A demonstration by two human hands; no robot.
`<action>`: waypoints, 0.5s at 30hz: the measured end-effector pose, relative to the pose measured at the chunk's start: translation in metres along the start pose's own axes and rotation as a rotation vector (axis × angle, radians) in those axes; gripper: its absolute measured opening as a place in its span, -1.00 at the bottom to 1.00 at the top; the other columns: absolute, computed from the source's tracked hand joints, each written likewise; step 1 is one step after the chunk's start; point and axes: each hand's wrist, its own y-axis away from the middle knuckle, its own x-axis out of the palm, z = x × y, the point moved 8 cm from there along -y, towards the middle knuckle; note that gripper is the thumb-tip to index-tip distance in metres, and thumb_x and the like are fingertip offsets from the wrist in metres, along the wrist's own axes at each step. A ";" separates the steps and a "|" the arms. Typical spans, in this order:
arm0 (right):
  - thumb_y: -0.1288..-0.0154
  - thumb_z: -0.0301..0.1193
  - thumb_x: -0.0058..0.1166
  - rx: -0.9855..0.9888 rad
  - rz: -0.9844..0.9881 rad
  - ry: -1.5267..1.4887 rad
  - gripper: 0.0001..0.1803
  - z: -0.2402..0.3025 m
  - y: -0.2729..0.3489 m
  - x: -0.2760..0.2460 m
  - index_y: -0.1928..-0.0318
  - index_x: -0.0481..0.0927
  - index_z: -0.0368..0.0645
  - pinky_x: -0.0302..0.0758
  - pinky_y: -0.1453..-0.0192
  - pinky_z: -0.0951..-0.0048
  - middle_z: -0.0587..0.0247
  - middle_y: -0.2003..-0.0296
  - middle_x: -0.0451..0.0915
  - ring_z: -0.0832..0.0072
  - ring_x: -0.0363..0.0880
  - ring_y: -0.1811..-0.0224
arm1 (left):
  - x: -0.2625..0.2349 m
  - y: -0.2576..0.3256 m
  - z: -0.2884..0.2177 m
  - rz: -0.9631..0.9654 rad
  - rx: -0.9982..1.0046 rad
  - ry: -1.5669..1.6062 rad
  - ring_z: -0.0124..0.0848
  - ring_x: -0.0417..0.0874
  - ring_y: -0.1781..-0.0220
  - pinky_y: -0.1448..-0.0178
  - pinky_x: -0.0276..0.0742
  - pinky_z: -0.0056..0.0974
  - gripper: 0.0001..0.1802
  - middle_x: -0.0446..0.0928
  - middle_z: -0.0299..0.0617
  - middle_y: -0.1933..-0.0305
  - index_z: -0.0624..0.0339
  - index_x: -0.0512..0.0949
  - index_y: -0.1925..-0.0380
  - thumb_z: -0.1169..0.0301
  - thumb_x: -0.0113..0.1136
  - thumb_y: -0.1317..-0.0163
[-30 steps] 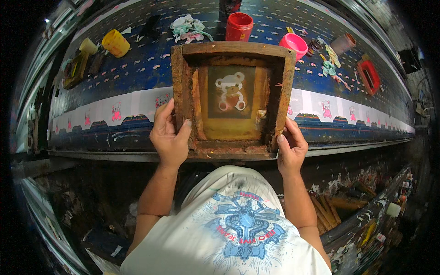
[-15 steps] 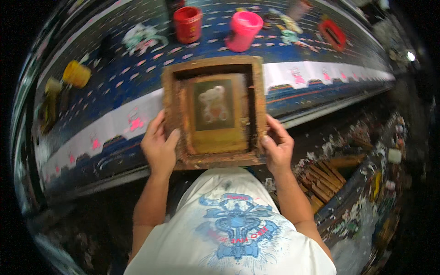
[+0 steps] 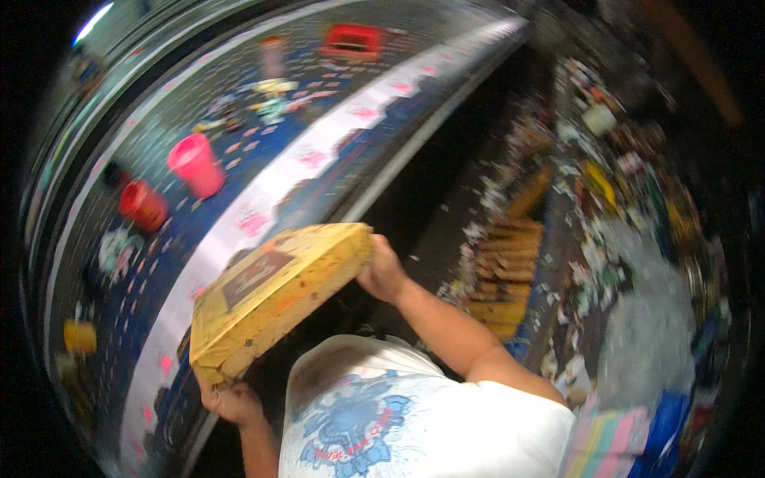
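Observation:
Both my hands hold a screen-printing frame (image 3: 280, 311) in front of my body. It is tilted up, so its yellow taped side and back face show, with a small dark window in that face. My left hand (image 3: 233, 404) is closed around its lower left corner, the fingers partly hidden beneath it. My right hand (image 3: 382, 272) grips the upper right end. Beyond the frame runs a white strip (image 3: 275, 187) with a row of pink prints, lying along the blue table (image 3: 239, 171).
On the table stand a pink tub (image 3: 198, 166), a red tub (image 3: 143, 205) and a yellow tub (image 3: 80, 336). A red tray (image 3: 352, 41) lies farther along. To the right, several yellow-brown frames (image 3: 510, 271) are stacked among paper scraps, near a clear plastic sheet (image 3: 649, 319).
The frame has gone from flat with its open side facing me to tilted up, showing its yellow taped side. My view has swung right, toward the stacked frames and scraps. Both hands still hold it.

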 end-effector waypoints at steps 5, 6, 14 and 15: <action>-0.68 0.12 0.09 -0.036 0.020 -0.113 -0.31 0.039 0.039 -0.061 -0.36 0.57 -0.28 0.62 -0.44 0.23 0.10 -0.25 0.69 0.37 0.69 -0.31 | 0.068 0.028 0.013 0.216 -0.035 0.052 -0.22 0.65 -0.37 -0.47 0.59 -0.09 -0.59 0.56 0.04 -0.39 0.54 0.54 -0.31 0.40 0.08 -0.68; -0.69 0.06 0.07 -0.063 0.032 -0.147 -0.33 0.048 0.048 -0.070 -0.40 0.55 -0.30 0.60 -0.46 0.28 0.07 -0.29 0.68 0.37 0.69 -0.34 | 0.085 0.033 0.007 0.245 -0.017 0.065 -0.21 0.65 -0.38 -0.47 0.59 -0.07 -0.58 0.56 0.05 -0.41 0.54 0.54 -0.30 0.38 0.11 -0.66; -0.62 0.15 0.17 -0.387 0.155 0.037 -0.10 0.147 0.115 -0.116 -0.61 0.35 -0.30 0.39 -0.64 0.18 0.01 -0.45 0.56 0.34 0.52 -0.51 | 0.174 0.065 -0.005 0.285 0.029 0.152 -0.09 0.70 -0.38 -0.43 0.65 0.13 -0.35 0.62 0.22 -0.39 0.57 0.55 -0.36 0.30 0.38 -0.41; -0.57 0.11 0.27 -0.451 0.181 -0.004 -0.15 0.159 0.126 -0.119 -0.55 0.44 -0.30 0.36 -0.67 0.12 -0.02 -0.50 0.49 0.28 0.49 -0.54 | 0.187 0.067 -0.008 0.348 -0.003 0.149 -0.10 0.71 -0.36 -0.44 0.66 0.08 -0.31 0.59 0.19 -0.44 0.59 0.53 -0.38 0.29 0.41 -0.38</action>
